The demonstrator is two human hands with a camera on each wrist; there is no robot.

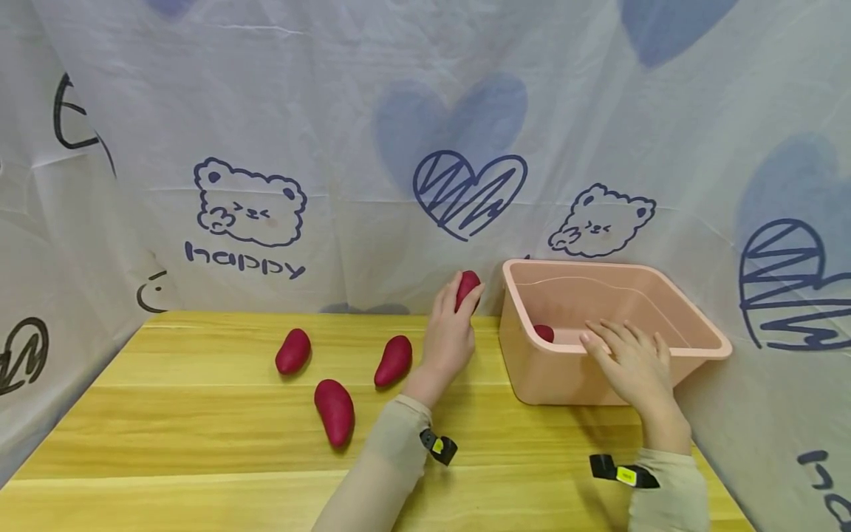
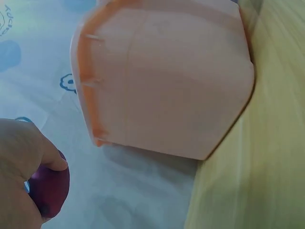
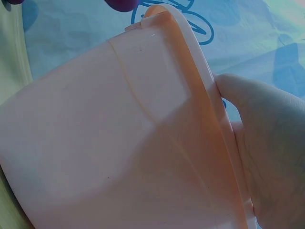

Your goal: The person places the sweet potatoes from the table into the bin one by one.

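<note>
Clamping a red object [image 1: 469, 287], the left grip [image 1: 448, 340] has the pink bin [image 1: 555, 377] on its right, nearer the spread-fingered right grip [image 1: 630, 360].

Left hand [image 2: 19, 157] at 8 o'clock grips dark red object [image 2: 51, 189], pink bin [image 2: 176, 86] at 12, wood tabletop [image 2: 281, 124] at 3 o'clock.

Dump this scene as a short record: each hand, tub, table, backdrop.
left_hand: left hand grips one red fruit, left of tub
right_hand: right hand at tub's near rim, thumb touching it
tub: pink tub, upright; one fruit visible inside, part of interior hidden
table: wooden table; three loose fruits, left of left hand
backdrop: pale sheet, hearts and bear faces
</note>
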